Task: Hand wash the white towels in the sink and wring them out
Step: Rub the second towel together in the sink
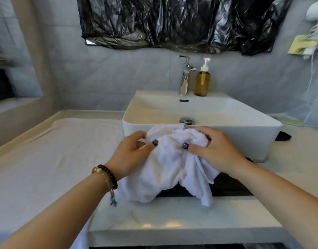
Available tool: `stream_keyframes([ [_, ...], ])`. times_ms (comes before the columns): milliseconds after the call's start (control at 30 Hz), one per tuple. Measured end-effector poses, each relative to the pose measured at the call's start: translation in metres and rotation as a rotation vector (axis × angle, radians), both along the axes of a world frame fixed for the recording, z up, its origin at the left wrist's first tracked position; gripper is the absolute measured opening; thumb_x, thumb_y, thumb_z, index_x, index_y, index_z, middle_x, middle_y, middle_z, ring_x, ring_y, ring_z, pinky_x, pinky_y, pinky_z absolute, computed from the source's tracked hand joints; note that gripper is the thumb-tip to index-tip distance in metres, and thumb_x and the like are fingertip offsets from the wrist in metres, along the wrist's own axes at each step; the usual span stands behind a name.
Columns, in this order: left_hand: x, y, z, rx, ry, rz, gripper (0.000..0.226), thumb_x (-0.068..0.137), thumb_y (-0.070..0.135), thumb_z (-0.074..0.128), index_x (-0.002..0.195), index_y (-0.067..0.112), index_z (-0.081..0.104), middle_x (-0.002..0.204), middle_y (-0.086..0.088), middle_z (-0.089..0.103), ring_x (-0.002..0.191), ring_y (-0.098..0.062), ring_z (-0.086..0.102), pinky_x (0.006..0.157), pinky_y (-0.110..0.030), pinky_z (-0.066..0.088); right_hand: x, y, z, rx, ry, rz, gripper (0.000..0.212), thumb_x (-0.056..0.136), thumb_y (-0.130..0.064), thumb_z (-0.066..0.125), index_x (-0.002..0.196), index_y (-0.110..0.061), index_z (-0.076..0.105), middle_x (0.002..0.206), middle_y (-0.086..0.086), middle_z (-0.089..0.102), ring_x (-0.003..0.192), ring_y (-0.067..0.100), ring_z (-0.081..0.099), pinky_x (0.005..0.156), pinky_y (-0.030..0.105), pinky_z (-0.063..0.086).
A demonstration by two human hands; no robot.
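Forearms: two bare forearms are seen entering from the lower corners of the frame; a beaded bracelet (105, 174) is worn on the left wrist.
Left hand (132, 152): curled onto the left side of the white towel (169, 165), thumb pressed into the cloth.
Right hand (214, 150): closed over the bunched right side of the same towel.
Towel look: white, terry, crumpled, with two loose ends hung down toward the counter (172, 218).
Towel place: held at frame centre, in front of the near rim of the sink (217, 126).
Second towel (70, 146): one, spread flat at centre left.
Count: one faucet (185, 76) and one amber pump bottle (202, 79) are stood on the sink's back ledge.
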State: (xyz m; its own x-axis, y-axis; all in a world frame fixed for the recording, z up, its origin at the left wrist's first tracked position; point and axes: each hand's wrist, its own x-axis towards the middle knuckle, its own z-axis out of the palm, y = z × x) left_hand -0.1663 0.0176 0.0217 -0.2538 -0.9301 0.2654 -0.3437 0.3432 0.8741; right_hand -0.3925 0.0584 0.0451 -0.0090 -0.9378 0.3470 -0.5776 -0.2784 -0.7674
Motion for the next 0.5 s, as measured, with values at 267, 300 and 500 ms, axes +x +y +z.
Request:
stream_keyframes([
  [267, -0.036, -0.043, 0.14, -0.144, 0.518, 0.037, 0.011, 0.096, 0.015, 0.061, 0.088, 0.021, 0.065, 0.072, -0.002, 0.068, 0.067, -0.019, 0.059, 0.065, -0.033, 0.049, -0.01, -0.054, 0.151, -0.217, -0.305, -0.045, 0.019, 0.078, -0.008, 0.072, 0.093, 0.0, 0.067, 0.098, 0.023, 0.069, 0.08, 0.023, 0.063, 0.073, 0.038, 0.051],
  [300, -0.042, -0.054, 0.158, -0.189, 0.522, 0.043, 0.011, 0.096, 0.016, 0.061, 0.087, 0.022, 0.065, 0.071, 0.0, 0.068, 0.066, -0.018, 0.06, 0.066, -0.033, 0.049, -0.013, -0.064, 0.169, -0.272, -0.302, -0.059, 0.024, 0.077, -0.009, 0.072, 0.096, 0.004, 0.065, 0.1, 0.025, 0.068, 0.079, 0.023, 0.062, 0.072, 0.039, 0.051],
  [500, -0.08, -0.117, 0.217, -0.507, 0.374, 0.095, 0.012, 0.099, 0.019, 0.054, 0.09, 0.022, 0.062, 0.074, -0.011, 0.053, 0.06, -0.018, 0.043, 0.054, -0.031, 0.036, -0.041, -0.115, 0.23, -0.414, -0.245, -0.131, 0.026, 0.074, -0.013, 0.069, 0.092, 0.005, 0.062, 0.082, 0.019, 0.056, 0.074, 0.02, 0.054, 0.066, 0.035, 0.043],
])
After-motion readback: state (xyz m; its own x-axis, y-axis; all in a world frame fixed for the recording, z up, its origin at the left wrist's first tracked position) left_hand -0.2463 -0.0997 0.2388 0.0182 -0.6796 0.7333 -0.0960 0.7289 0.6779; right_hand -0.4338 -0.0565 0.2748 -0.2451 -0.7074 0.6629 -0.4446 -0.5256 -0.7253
